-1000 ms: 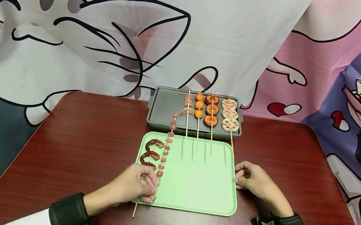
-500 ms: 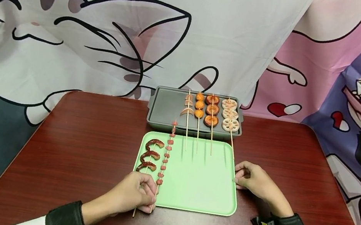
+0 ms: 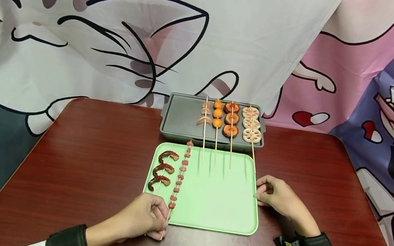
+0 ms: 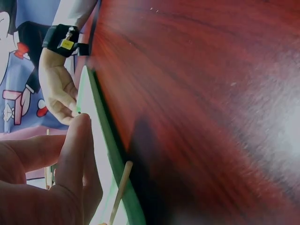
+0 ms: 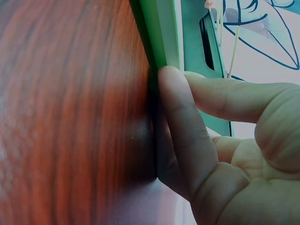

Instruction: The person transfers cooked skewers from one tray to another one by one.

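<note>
My left hand (image 3: 161,228) pinches the bare stick of a skewer of small pink sausage pieces (image 3: 181,171), near the front left corner of the green tray (image 3: 212,226). The skewer lies lengthwise on the tray and its stick end juts over the front rim. In the left wrist view my fingers (image 4: 75,154) sit beside the stick (image 4: 120,187) and the tray rim (image 4: 99,133). An octopus skewer (image 3: 161,170) lies just left of it. My right hand (image 3: 262,192) rests loosely curled at the tray's right edge, a fingertip (image 5: 174,101) touching the rim (image 5: 161,33).
A grey grill pan (image 3: 180,116) stands behind the tray and holds several skewers: shrimp, orange balls, brown rounds and lotus root (image 3: 251,124), their sticks reaching over the tray. Bare dark red table (image 3: 81,152) spreads on both sides. A cartoon cloth hangs behind.
My left hand has drawn the pink skewer toward me; its far tip has left the grey pan and now lies at the tray's far edge. The right hand has stayed put.
</note>
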Tool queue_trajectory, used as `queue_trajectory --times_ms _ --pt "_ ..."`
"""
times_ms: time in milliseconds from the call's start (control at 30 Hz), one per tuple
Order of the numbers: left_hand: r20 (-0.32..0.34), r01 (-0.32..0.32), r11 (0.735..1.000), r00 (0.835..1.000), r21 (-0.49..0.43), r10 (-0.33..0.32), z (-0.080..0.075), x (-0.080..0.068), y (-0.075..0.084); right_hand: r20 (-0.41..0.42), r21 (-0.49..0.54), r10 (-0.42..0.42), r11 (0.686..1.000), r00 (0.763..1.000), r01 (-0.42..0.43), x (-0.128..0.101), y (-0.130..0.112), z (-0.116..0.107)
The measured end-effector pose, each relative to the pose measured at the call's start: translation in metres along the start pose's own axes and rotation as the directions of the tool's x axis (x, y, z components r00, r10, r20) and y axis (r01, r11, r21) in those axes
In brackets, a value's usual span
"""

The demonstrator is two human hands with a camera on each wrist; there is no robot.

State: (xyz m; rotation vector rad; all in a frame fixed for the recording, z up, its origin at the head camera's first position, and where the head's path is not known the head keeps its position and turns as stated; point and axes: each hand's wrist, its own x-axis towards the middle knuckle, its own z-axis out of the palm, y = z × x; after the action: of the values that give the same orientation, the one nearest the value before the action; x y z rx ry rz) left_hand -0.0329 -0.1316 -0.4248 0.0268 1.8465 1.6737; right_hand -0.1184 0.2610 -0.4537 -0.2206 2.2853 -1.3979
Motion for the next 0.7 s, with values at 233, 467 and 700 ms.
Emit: queue_trajectory --times_ms 233,467,700 --pt "0.008 0.012 1.000 1.000 -0.025 -0.012 0.0028 -0.0024 -0.0028 -0.002 0.004 -0.005 1.000 1.000 0.005 -0.0001 0.0002 -0.0003" --pt "-0.010 0.051 0.997 0.999 -0.056 -0.052 0.0036 -0.0027 -0.0019 -0.004 0.005 -0.004 1.000 1.000 0.004 0.0009 0.0014 0.0008" --pt "-0.032 0.062 0.995 0.997 -0.079 -0.065 0.0039 -0.0004 -0.0025 -0.003 -0.001 -0.006 1.000 1.000 0.006 0.0005 0.0001 0.0001"
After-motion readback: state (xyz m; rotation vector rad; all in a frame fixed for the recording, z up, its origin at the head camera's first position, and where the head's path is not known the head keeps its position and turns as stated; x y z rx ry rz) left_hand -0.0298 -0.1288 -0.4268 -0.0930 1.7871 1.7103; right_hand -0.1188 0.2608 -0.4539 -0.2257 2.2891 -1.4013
